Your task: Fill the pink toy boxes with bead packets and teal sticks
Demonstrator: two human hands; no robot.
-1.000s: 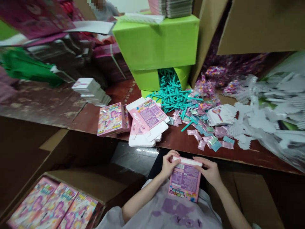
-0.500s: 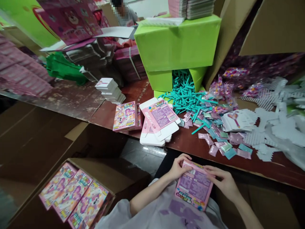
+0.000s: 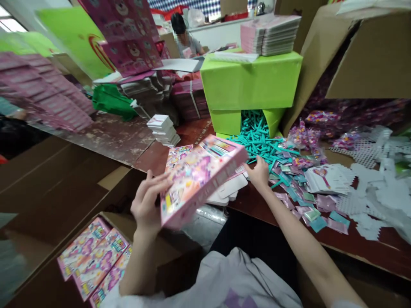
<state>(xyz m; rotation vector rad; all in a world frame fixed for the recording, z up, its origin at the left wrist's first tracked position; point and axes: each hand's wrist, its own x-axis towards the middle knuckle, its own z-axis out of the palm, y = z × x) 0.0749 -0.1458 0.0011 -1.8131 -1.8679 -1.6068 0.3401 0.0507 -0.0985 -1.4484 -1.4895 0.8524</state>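
While the left hand [image 3: 146,205] held the pink box [image 3: 199,177] up over the gap between table and carton, I saw its fingers clamped on the box's near end, thumb under and fingertips spread across the printed face, which kept the box tilted with its far end higher. The right hand [image 3: 259,173] lay out on the table [image 3: 340,244], fingers curled down onto the flat box blanks [image 3: 226,191] just beside the teal sticks [image 3: 257,137]; whether it pinched a blank I could not tell, since the box hid the fingertips. Below the left forearm stood an open carton [image 3: 38,265] with finished boxes [image 3: 93,259] packed in a row, faces up. Small sachets [image 3: 308,209] lay scattered within the right hand's reach, and the green box [image 3: 250,81] sat tipped so its sticks spilled toward me.
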